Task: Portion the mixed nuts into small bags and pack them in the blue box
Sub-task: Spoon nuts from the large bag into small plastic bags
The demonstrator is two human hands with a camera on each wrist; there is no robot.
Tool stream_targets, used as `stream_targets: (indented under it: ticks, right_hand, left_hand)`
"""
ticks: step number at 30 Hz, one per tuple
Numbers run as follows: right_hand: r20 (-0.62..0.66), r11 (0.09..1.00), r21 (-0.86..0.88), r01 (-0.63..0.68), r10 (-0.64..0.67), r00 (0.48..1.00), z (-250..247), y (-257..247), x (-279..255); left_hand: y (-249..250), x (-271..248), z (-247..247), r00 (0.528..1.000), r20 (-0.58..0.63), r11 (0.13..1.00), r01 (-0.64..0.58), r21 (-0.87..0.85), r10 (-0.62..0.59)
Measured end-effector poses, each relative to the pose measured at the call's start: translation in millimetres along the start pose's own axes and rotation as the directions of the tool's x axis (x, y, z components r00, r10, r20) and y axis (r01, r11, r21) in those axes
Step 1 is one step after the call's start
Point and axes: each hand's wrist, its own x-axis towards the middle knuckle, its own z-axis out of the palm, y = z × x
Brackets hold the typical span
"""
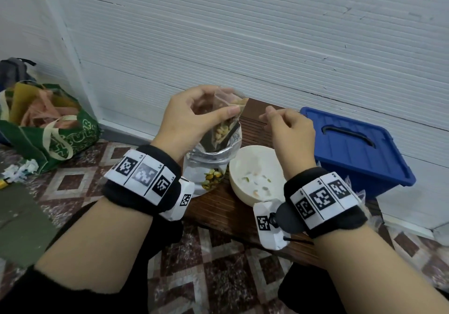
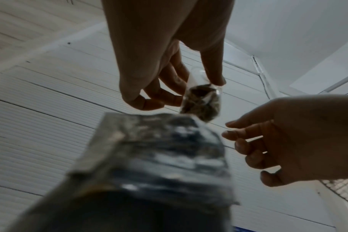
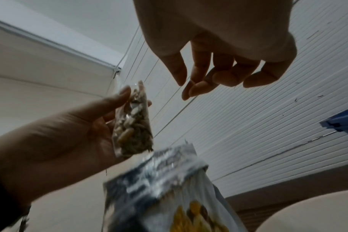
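Marker-tagged wristbands (image 1: 143, 175) fill the foreground. Beyond them, a small bag (image 1: 227, 121) of nuts is pinched near its top by the left hand (image 1: 187, 121), above the foil pouch (image 1: 209, 167). Nothing is held in the loosely curled right hand (image 1: 289, 131). Its mouth should probably be pressed shut evenly (nuts kept below the seal) before the lidded blue box (image 1: 357, 150) is opened.

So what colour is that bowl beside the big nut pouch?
The bowl is plain white, or off-white; the head view shows it best.
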Motion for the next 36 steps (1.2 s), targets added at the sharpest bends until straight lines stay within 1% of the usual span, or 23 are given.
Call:
stream_targets:
  ticks: [2, 4, 8, 11, 13, 16, 18, 20, 22, 24, 26, 29, 32, 36]
  right_hand:
    - [-0.030, 0.996, 0.085, -0.028, 0.030, 0.999, -16, -2, -2]
    - [-0.047, 0.990, 0.133, -0.038, 0.044, 0.998, -34, -3, -5]
    - [-0.011, 0.982, 0.174, -0.073, 0.076, 0.997, -71, 0, -15]
    - [0.046, 0.981, 0.135, -0.137, 0.132, 0.990, -98, 7, -20]
    - [0.092, 0.981, 0.064, -0.180, 0.174, 0.980, -109, 11, -19]
    - [0.110, 0.979, -0.050, -0.200, 0.204, 0.973, -127, 21, -19]
    - [0.118, 0.978, -0.067, -0.197, 0.204, 0.972, -134, 29, -21]
    - [0.098, 0.977, -0.070, -0.203, 0.210, 0.973, -138, 35, -24]
    - [0.077, 0.976, -0.059, -0.211, 0.216, 0.973, -142, 40, -26]
    - [0.072, 0.975, -0.060, -0.216, 0.220, 0.973, -145, 43, -28]
    - [0.084, 0.975, -0.080, -0.206, 0.213, 0.974, -147, 43, -31]
    - [0.106, 0.974, -0.105, -0.202, 0.213, 0.971, -150, 44, -36]
    - [0.090, 0.971, -0.094, -0.221, 0.229, 0.969, -154, 45, -37]
    - [-0.017, 0.972, -0.036, -0.231, 0.231, 0.973, -169, 47, -37]
  left_hand:
    - [2, -1, 14, 0.999, 0.034, 1.000, 0.000, 0.012, -0.001]
    - [3, -2, 32, 0.996, 0.087, 1.000, -0.007, 0.007, 0.006]
    - [-1, -11, 67, 0.986, 0.166, 1.000, 0.000, -0.014, 0.002]
    - [-8, -21, 93, 0.968, 0.249, 1.000, 0.023, 0.006, -0.024]
    - [-13, -26, 103, 0.955, 0.293, 0.999, 0.033, 0.036, -0.042]
    - [-18, -35, 121, 0.929, 0.364, 0.992, 0.026, 0.122, -0.069]
    - [-22, -40, 130, 0.914, 0.397, 0.990, 0.026, 0.140, -0.080]
    - [-26, -45, 136, 0.903, 0.421, 0.990, 0.033, 0.138, -0.089]
    - [-30, -49, 142, 0.901, 0.428, 0.988, 0.008, 0.156, -0.075]
    - [-31, -53, 146, 0.914, 0.402, 0.984, -0.029, 0.176, -0.046]
    - [-30, -57, 149, 0.925, 0.379, 0.981, -0.053, 0.189, -0.023]
    - [-30, -58, 151, 0.926, 0.376, 0.971, -0.081, 0.224, -0.009]
    - [-35, -60, 149, 0.928, 0.369, 0.972, -0.049, 0.230, -0.041]
    - [-42, -67, 143, 0.921, 0.377, 0.977, 0.020, 0.213, -0.101]
